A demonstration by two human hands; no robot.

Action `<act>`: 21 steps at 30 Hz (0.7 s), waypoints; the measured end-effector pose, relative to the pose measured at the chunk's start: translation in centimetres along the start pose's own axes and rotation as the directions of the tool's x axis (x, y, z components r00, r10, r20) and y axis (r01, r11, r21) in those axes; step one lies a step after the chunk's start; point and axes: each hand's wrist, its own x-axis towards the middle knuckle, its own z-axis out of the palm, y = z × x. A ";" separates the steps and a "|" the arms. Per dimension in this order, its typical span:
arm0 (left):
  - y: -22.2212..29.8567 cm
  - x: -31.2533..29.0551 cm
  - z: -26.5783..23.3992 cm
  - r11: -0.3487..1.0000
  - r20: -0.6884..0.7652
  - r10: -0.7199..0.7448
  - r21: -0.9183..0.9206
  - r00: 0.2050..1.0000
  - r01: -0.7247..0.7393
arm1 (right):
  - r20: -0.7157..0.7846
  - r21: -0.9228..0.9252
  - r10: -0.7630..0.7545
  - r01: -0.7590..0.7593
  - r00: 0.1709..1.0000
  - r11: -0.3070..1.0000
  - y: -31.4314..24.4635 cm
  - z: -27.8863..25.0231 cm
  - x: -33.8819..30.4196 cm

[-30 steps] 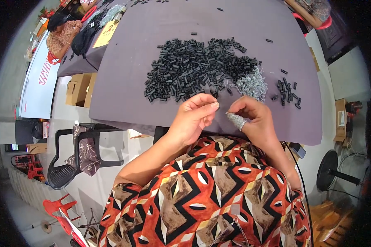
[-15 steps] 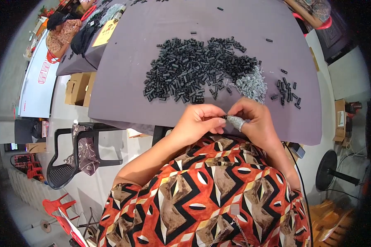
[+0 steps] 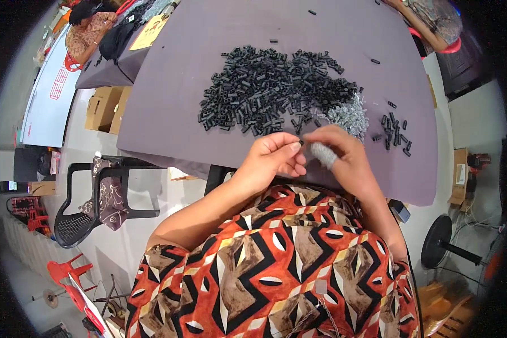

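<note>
In the head view, the left hand (image 3: 273,158) has its fingers curled together, pinching a small black piece (image 3: 301,142) at the fingertips. The right hand (image 3: 343,158) meets it there, fingers bent and close together, a grey wrap on one finger (image 3: 323,155). Both hands hover at the near edge of the purple table (image 3: 180,96), just below the black pile (image 3: 270,90). A small grey heap (image 3: 349,115) lies just above the right hand.

A small black tube piece (image 3: 301,142) was pinched between both hands' fingertips. A silvery bundle of springs (image 3: 323,155) sat in the right hand (image 3: 343,160).
</note>
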 end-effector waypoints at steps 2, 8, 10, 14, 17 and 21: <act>0.5 0.1 -0.5 0.992 -0.015 0.059 0.109 0.998 -0.057 | -0.067 -0.240 0.032 -0.048 0.997 0.970 -1.2 -0.1 1.8; -0.1 0.0 -1.8 0.994 -0.063 0.100 0.047 0.993 -0.097 | 0.087 -0.715 -0.064 0.107 0.994 0.691 -0.4 2.2 5.3; 0.1 0.1 -1.7 0.994 -0.066 0.107 0.042 0.992 -0.105 | 0.123 -0.755 -0.053 0.128 0.991 0.643 0.3 3.1 5.7; 0.0 0.4 -1.7 0.992 -0.054 0.120 0.050 0.991 -0.117 | 0.120 -0.729 -0.065 0.133 0.991 0.672 0.1 3.2 5.7; 0.0 0.1 -1.6 0.990 -0.055 0.111 0.091 0.992 -0.106 | 0.065 -0.624 -0.148 0.157 0.987 0.765 0.0 2.4 4.8; 0.4 0.0 -1.3 0.985 -0.039 0.097 0.145 0.995 -0.090 | 0.062 -0.094 0.247 -0.241 0.967 0.966 -0.1 0.8 2.9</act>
